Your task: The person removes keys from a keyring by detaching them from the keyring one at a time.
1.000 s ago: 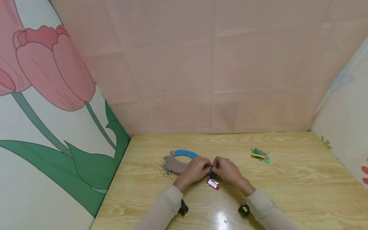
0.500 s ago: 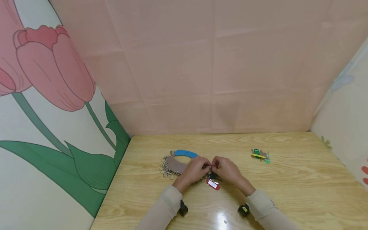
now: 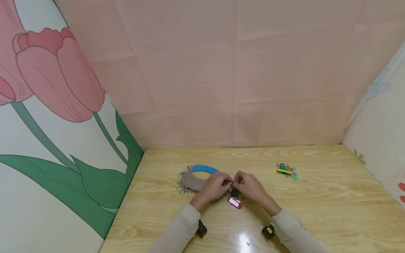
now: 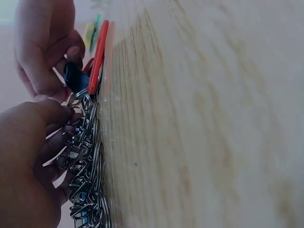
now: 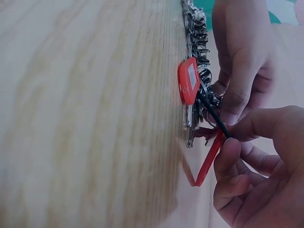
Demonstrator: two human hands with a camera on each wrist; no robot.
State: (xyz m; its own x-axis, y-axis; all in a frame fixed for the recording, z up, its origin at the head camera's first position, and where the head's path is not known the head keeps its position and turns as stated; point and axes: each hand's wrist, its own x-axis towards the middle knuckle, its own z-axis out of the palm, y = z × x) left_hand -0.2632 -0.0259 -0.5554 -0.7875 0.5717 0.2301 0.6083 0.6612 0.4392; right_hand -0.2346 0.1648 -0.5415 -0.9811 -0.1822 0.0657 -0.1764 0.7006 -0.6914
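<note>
A key-ring holder lies on the table, with a blue handle (image 3: 204, 169), a curved brownish plate (image 3: 193, 181) and several metal split rings (image 4: 88, 166) along its edge. My left hand (image 3: 216, 186) rests over its right end and pinches a ring there. My right hand (image 3: 251, 188) meets it fingertip to fingertip, thumb and finger pinching a black-headed key (image 5: 216, 116) by that ring. A red tag with a white label (image 3: 234, 202) lies just below the hands. A second red tag (image 5: 208, 164) hangs by the right fingers in the right wrist view. Fingers partly hide the ring.
A small pile of keys with green and yellow tags (image 3: 286, 171) lies to the right on the wooden table (image 3: 329, 200). A pink sheet (image 3: 196, 88) hangs behind the table, and a tulip-printed panel (image 3: 60, 80) stands at the left.
Both hands stay together at the same spot. The right fingers shift slightly around the ring and key; the holder and the pile have not moved.
</note>
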